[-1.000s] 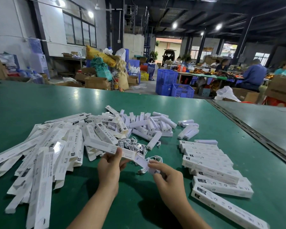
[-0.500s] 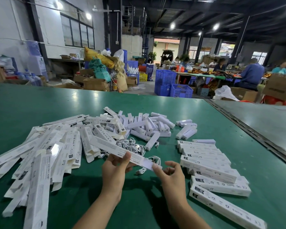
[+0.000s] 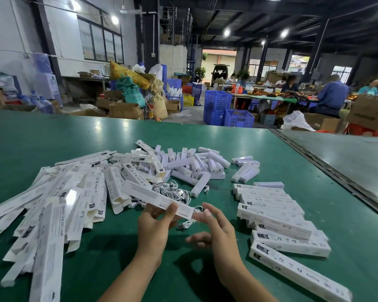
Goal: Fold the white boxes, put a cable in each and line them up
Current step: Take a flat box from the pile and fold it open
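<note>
Pinching white box, left hand; right hand touching its end.

i see bare green table near me, flat boxes crowding left, cable heap ahead, box row blocking right

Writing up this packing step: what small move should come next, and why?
Probably the right hand should fold the near end of the box closed: the left hand grips that box, a right fingertip touches its end, and the cables lie loose beyond it.

"SMART" on the held white box
</note>
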A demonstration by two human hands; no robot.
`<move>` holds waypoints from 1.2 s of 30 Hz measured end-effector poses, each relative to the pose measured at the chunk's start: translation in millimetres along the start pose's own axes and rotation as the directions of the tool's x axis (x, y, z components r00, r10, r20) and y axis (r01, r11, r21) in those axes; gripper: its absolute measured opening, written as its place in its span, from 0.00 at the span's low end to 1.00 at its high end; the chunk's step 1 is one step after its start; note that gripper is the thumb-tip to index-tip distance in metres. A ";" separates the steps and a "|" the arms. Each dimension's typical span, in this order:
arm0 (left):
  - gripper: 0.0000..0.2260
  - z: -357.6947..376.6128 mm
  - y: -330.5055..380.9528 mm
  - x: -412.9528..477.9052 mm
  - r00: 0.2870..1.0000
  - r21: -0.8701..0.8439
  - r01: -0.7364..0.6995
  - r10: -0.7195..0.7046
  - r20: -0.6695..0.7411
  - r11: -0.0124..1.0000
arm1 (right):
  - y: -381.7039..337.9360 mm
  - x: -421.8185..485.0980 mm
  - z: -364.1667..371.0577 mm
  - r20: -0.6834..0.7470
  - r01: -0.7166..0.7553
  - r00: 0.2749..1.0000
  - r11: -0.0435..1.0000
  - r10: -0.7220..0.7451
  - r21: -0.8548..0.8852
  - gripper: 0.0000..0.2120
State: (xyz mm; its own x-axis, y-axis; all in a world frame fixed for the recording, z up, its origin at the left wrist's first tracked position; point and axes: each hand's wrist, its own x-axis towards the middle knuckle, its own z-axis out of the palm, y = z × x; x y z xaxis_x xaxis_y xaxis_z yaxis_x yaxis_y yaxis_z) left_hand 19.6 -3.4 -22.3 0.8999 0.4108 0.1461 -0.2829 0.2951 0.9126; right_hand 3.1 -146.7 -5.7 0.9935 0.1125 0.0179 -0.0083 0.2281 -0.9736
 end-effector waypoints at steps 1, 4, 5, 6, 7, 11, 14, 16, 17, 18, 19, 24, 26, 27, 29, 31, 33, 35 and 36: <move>0.21 -0.5 0.8 0.2 1.000 -0.012 0.007 -0.007 -0.006 1.000 | -1.3 -0.6 -0.4 0.047 -0.022 0.999 0.999 0.021 0.024 0.18; 0.21 -1.9 3.0 1.2 0.999 -0.044 0.030 -0.031 -0.010 0.999 | -4.6 -0.6 -0.2 0.194 -0.135 0.975 0.981 0.108 0.136 0.27; 0.20 -2.0 3.2 1.2 0.999 -0.048 0.037 -0.038 -0.007 0.998 | -5.4 -0.3 -0.1 0.237 -0.182 0.962 0.965 0.135 0.190 0.28; 0.20 -1.5 3.2 1.2 0.999 -0.047 0.044 -0.044 -0.002 0.998 | -6.6 -0.3 0.1 0.278 -0.219 0.948 0.949 0.152 0.228 0.29; 0.20 -1.0 3.2 1.0 0.999 -0.041 0.051 -0.051 0.006 0.998 | -7.5 -0.1 0.0 0.317 -0.237 0.936 0.940 0.153 0.245 0.29; 0.19 2.0 0.2 -1.1 0.990 -0.009 0.114 -0.113 0.082 0.993 | -8.3 2.4 -1.7 0.442 -0.221 0.892 0.945 0.096 0.242 0.28; 0.20 0.0 0.9 1.1 0.988 -0.002 0.135 -0.134 0.076 0.991 | -4.6 5.6 -3.3 0.398 -0.191 0.914 0.947 0.076 0.259 0.28; 0.18 -3.2 4.6 5.7 0.991 -0.035 0.132 -0.132 0.011 0.991 | 0.6 8.2 -4.6 0.227 -0.055 0.974 0.989 0.023 0.138 0.25; 0.17 -4.9 6.3 8.3 0.991 -0.054 0.131 -0.132 -0.024 0.990 | 3.7 9.7 -5.4 0.115 0.054 0.992 0.998 -0.051 -0.026 0.22; 0.17 -6.4 7.6 10.5 0.989 -0.071 0.131 -0.134 -0.054 0.989 | 6.8 11.4 -6.7 0.034 0.173 0.985 0.953 -0.171 -0.249 0.17; 0.16 -7.6 8.6 11.9 0.988 -0.086 0.130 -0.136 -0.075 0.988 | 9.3 12.9 -8.7 0.034 0.275 0.955 0.836 -0.295 -0.475 0.12; 0.10 -11.6 9.7 14.0 0.980 -0.131 0.114 -0.133 -0.145 0.985 | 28.8 23.0 -8.2 0.379 0.396 0.918 0.252 -0.116 -0.883 0.28; 0.10 -13.5 10.7 16.0 0.975 -0.147 0.111 -0.136 -0.173 0.983 | 31.0 23.1 -7.3 0.376 0.390 0.920 0.193 -0.106 -0.900 0.28; 0.10 -14.1 10.9 16.8 0.974 -0.153 0.111 -0.139 -0.181 0.982 | 30.4 23.1 -7.7 0.380 0.393 0.919 0.179 -0.101 -0.902 0.27; 0.11 -14.8 11.1 17.4 0.972 -0.163 0.114 -0.144 -0.188 0.980 | 28.7 23.8 -9.4 0.386 0.396 0.918 0.180 -0.092 -0.900 0.24; 0.13 -14.9 11.5 17.2 0.971 -0.172 0.112 -0.145 -0.190 0.979 | 25.8 24.6 -9.7 0.359 0.382 0.924 0.272 -0.132 -0.883 0.20; 0.15 -15.0 11.8 17.0 0.973 -0.175 0.112 -0.143 -0.180 0.978 | 22.9 25.4 -10.1 0.308 0.359 0.931 0.357 -0.194 -0.862 0.11; 0.16 -15.3 12.0 16.9 0.974 -0.177 0.114 -0.145 -0.173 0.978 | 21.9 27.5 -13.9 0.271 0.340 0.937 0.396 -0.220 -0.853 0.03; 0.16 -15.3 11.9 16.9 0.974 -0.176 0.116 -0.147 -0.174 0.977 | 21.4 28.7 -15.9 0.255 0.325 0.942 0.406 -0.219 -0.854 0.07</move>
State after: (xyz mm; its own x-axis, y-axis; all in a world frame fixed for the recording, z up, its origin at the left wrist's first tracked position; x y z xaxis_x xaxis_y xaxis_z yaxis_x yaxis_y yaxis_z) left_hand 26.4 20.3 -14.8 0.8602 0.5065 -0.0583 -0.2304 0.4883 0.8417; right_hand 33.2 -154.0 -29.7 0.9087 0.3023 0.2879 0.4168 -0.6965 -0.5841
